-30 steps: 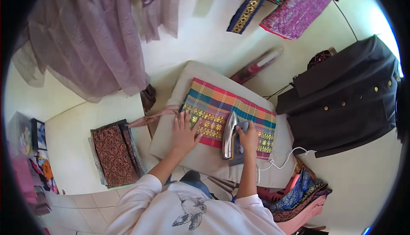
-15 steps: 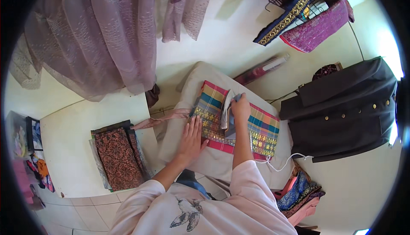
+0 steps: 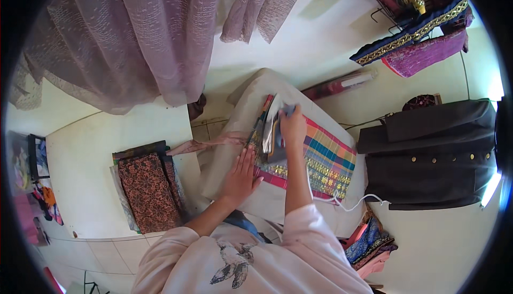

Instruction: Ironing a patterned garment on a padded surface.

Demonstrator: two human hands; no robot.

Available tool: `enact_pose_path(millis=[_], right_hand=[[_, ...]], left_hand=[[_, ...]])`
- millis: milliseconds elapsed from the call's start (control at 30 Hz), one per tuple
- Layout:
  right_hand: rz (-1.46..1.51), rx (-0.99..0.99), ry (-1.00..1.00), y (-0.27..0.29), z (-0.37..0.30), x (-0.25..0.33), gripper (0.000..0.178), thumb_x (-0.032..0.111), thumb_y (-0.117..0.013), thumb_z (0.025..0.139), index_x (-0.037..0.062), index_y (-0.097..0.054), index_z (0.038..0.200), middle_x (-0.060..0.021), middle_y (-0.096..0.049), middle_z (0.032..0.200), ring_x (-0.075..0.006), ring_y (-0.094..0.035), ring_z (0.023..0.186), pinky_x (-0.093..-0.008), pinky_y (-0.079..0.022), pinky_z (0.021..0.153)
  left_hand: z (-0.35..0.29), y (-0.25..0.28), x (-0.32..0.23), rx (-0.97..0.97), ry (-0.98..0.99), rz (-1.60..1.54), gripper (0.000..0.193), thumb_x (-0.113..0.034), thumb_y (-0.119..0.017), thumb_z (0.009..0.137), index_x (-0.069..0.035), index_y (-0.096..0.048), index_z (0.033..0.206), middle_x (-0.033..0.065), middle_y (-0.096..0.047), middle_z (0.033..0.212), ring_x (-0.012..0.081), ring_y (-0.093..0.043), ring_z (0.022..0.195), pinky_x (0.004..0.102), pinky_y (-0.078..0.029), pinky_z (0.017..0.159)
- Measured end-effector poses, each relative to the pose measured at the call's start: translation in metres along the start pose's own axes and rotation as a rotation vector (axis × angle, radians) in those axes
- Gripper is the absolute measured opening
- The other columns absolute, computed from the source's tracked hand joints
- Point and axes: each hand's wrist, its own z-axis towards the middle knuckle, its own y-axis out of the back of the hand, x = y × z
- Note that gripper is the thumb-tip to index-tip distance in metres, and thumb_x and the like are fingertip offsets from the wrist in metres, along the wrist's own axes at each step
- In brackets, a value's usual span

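A folded plaid cloth [image 3: 330, 158] with gold flower motifs and a pink border lies on the beige-covered ironing board [image 3: 278, 87]. My right hand [image 3: 294, 126] is closed round the handle of an iron [image 3: 276, 149], which sits over the left part of the cloth. My left hand [image 3: 239, 181] lies flat at the cloth's left edge, fingers stretched out, close beside the iron. The iron and my right arm cover part of the cloth. A white cord [image 3: 350, 208] runs off to the right.
Left of the board, a white table [image 3: 85, 176] bears a stack of folded fabrics with a black-and-orange floral one [image 3: 144, 190] on top. A dark jacket with gold buttons [image 3: 427, 160] hangs at right. Sheer mauve fabric [image 3: 160, 37] hangs at upper left. Folded cloths [image 3: 368, 246] lie at lower right.
My right hand has slid the iron leftward over the cloth, nearer my left hand. My left hand stays flat at the left edge. The whole view has shifted slightly.
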Motion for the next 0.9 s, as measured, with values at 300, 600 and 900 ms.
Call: enact_pose_path(millis=[300, 600, 900], right_hand=[[-0.038, 0.064, 0.086, -0.01, -0.038, 0.018, 0.043, 0.028, -0.062, 0.082, 0.0022, -0.043, 0.111, -0.0242, -0.063, 0.081, -0.0425, -0.061, 0.078, -0.0501, -0.049, 0.066], [-0.029, 0.07, 0.029, -0.004, -0.046, 0.032, 0.041, 0.028, -0.062, 0.081, 0.0026, -0.045, 0.108, -0.0252, -0.062, 0.076, -0.0427, -0.061, 0.075, -0.0506, -0.048, 0.065], [-0.01, 0.054, 0.0, 0.025, -0.086, -0.038, 0.038, 0.025, -0.063, 0.08, 0.007, -0.045, 0.108, -0.0231, -0.063, 0.077, -0.0417, -0.062, 0.074, -0.0513, -0.048, 0.064]], left_hand=[[-0.004, -0.006, 0.01, -0.039, 0.022, -0.111, 0.086, -0.055, -0.038, 0.087, 0.011, -0.018, 0.138, 0.024, -0.014, 0.148, 0.0334, -0.018, 0.137, 0.0417, -0.017, 0.111], [-0.004, -0.004, 0.006, -0.048, -0.02, -0.098, 0.09, -0.059, -0.037, 0.086, 0.011, -0.016, 0.139, 0.0253, -0.012, 0.147, 0.0359, -0.015, 0.138, 0.0473, -0.015, 0.111], [-0.004, 0.005, 0.0, 0.011, -0.014, -0.01, 0.083, -0.052, -0.041, 0.088, 0.008, -0.015, 0.14, 0.019, -0.013, 0.149, 0.0328, -0.013, 0.139, 0.0516, -0.012, 0.11]])
